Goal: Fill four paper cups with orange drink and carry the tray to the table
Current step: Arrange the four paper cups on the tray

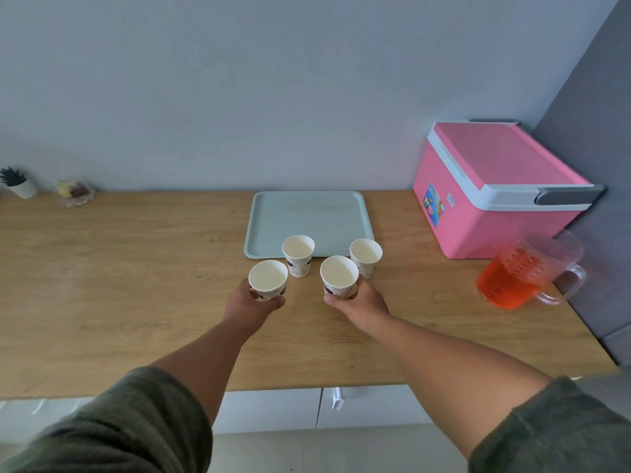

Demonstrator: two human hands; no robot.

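The left hand (254,302) is gripping one empty paper cup (268,279); the right hand (358,300) is gripping another (339,276), fingers mostly hiding behind both cups.

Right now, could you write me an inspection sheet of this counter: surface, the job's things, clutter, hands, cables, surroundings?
Surface: wooden counter, dry, no spills seen.
Job's things: four paper cups, all empty; back-left cup and back-right cup stand at the near edge of the empty tray; jug of orange drink at right.
Clutter: pink cooler, small potted plant, glass dish.
Hands: left hand holds front-left cup; right hand holds front-right cup.
Cables: nothing seen.
Surroundings: pale wall, white cabinets below.
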